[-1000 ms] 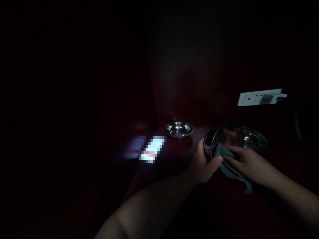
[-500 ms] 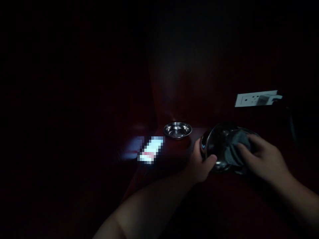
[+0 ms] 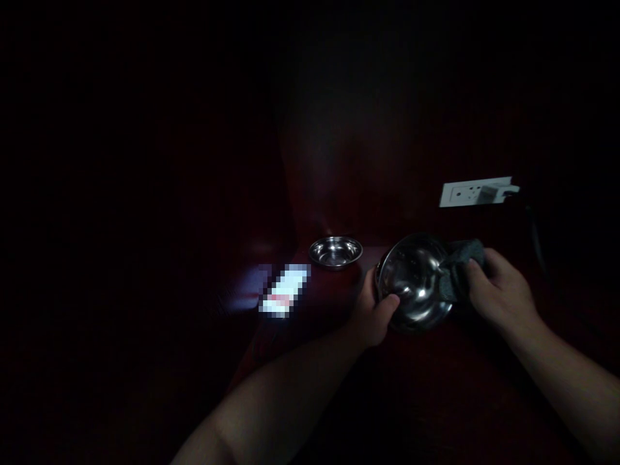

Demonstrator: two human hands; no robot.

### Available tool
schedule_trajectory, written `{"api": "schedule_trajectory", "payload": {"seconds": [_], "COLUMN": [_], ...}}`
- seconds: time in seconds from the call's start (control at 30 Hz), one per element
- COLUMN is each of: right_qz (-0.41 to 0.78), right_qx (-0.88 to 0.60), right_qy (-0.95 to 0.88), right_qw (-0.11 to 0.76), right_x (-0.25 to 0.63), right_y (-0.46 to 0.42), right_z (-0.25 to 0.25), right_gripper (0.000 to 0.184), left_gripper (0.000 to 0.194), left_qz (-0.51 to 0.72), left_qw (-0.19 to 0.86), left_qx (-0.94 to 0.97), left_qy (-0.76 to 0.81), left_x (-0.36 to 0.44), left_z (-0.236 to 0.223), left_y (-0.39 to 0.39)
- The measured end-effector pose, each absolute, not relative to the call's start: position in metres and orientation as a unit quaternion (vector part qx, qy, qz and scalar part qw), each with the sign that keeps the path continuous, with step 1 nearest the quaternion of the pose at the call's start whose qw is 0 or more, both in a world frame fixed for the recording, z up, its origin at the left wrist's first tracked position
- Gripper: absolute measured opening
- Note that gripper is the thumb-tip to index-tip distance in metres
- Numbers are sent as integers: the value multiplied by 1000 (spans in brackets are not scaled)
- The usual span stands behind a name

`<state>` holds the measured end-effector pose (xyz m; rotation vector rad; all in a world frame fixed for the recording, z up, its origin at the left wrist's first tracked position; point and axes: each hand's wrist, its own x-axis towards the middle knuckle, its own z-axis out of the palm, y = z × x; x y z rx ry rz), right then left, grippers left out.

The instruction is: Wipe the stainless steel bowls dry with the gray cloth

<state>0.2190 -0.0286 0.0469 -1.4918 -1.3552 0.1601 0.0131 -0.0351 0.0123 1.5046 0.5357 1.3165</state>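
A shiny steel bowl [image 3: 411, 284] is tilted so that its inside faces me. My left hand [image 3: 376, 315] grips its left rim, the thumb over the inner edge and the other fingers behind. At the bowl's right side, my right hand [image 3: 501, 290] is closed on a dark grey-green cloth [image 3: 458, 268], which lies over the right rim. Part of the cloth and the bowl's underside are hidden.
A smaller steel bowl [image 3: 336, 252] stands upright near the back corner. Left of it lies a lit phone [image 3: 285, 290], its screen blurred out. On the wall a white socket plate [image 3: 465, 192] holds a plug with a cable [image 3: 535, 236]. Everything around is very dark.
The cloth has moved from across the bowl's opening to its right rim, so more of the inside shows. The whole view has shifted slightly, bringing things a little leftward.
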Motion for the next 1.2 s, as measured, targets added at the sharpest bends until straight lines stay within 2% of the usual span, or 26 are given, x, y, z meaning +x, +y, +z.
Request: {"api": "schedule_trajectory", "payload": {"seconds": [0.1, 0.3, 0.5, 1.03, 1.2], "right_qz": [45, 126, 141, 111, 41], "right_qx": [-634, -586, -578, -656, -682], "right_qy": [-548, -620, -618, -556, -571], "right_qw": [544, 507, 514, 498, 456], "right_x": [222, 222, 220, 213, 225], "right_y": [-29, -25, -26, -27, -30], "right_z": [49, 41, 40, 47, 53], "right_gripper": [25, 28, 30, 28, 27], "left_gripper": [56, 55, 54, 53, 64], "left_qz": [550, 541, 535, 526, 492], "left_qw": [522, 525, 533, 542, 571], "left_qx": [620, 628, 626, 620, 628], "left_qy": [201, 193, 194, 212, 193], "left_x": [14, 13, 14, 13, 13], "left_z": [11, 11, 16, 9, 11], "left_y": [-34, -36, -38, -35, -35]}}
